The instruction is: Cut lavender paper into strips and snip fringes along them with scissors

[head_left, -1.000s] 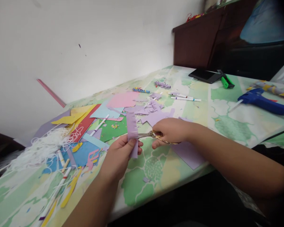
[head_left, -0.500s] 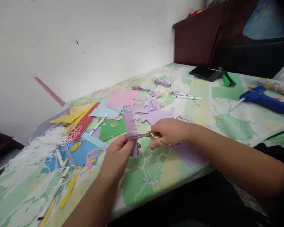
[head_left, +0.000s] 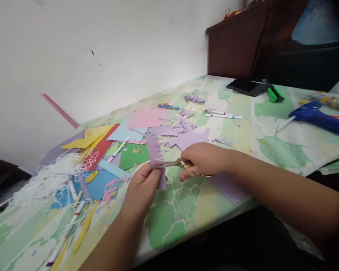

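Note:
My left hand (head_left: 147, 178) pinches a strip of purple paper (head_left: 154, 148) between thumb and fingers. The strip stands upright above the hand, its right edge cut into a fringe, and its lower end pokes out below the thumb. My right hand (head_left: 200, 160) is closed round the gold handles of a pair of scissors (head_left: 173, 163). The blades reach left across the strip just above my left thumb. Under my right forearm lies a sheet of purple paper (head_left: 228, 188). Fringed purple scraps (head_left: 183, 128) lie beyond my hands.
White yarn (head_left: 56, 173), coloured paper sheets (head_left: 100, 146) and markers (head_left: 118, 149) spread over the left side. Further right are a blue glue gun (head_left: 319, 116), a green-and-black cutter (head_left: 275, 93) and a black phone (head_left: 247, 87). A white wall (head_left: 101, 56) borders the table's far side.
The strip's upper end has tipped slightly left. Both hands keep their grip, with the blades still at the strip's fringed edge. The whole view has shifted slightly.

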`<action>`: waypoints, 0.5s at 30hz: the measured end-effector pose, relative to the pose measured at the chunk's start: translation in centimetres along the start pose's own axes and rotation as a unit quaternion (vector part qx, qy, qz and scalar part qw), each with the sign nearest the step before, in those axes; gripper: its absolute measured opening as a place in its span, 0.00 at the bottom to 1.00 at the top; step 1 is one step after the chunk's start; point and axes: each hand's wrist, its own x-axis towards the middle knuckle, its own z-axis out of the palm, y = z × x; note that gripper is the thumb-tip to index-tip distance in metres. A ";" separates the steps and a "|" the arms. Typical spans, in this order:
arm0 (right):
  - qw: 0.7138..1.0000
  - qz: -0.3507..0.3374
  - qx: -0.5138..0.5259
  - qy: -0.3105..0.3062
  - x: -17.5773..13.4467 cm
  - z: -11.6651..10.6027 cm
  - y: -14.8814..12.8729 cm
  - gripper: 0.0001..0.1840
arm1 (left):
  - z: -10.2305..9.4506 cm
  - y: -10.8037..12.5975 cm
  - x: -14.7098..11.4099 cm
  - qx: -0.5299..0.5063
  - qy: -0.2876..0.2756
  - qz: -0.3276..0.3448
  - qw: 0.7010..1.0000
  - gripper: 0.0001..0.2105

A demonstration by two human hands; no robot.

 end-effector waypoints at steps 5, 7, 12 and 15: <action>1.000 -0.002 0.006 0.007 0.0 0.0 0.0 0.29 | 0.1 0.0 0.0 0.005 0.027 -0.012 1.000 0.10; 1.000 0.003 0.000 0.008 0.0 0.0 0.0 0.30 | 0.1 0.1 0.0 0.013 0.018 -0.009 1.000 0.11; 1.000 0.009 -0.008 0.008 -0.1 0.0 0.1 0.30 | -0.3 -0.1 0.1 0.045 0.003 -0.003 0.999 0.10; 1.000 0.008 -0.003 0.002 -0.1 -0.1 0.1 0.30 | -0.4 0.0 0.1 0.040 0.000 0.000 0.999 0.09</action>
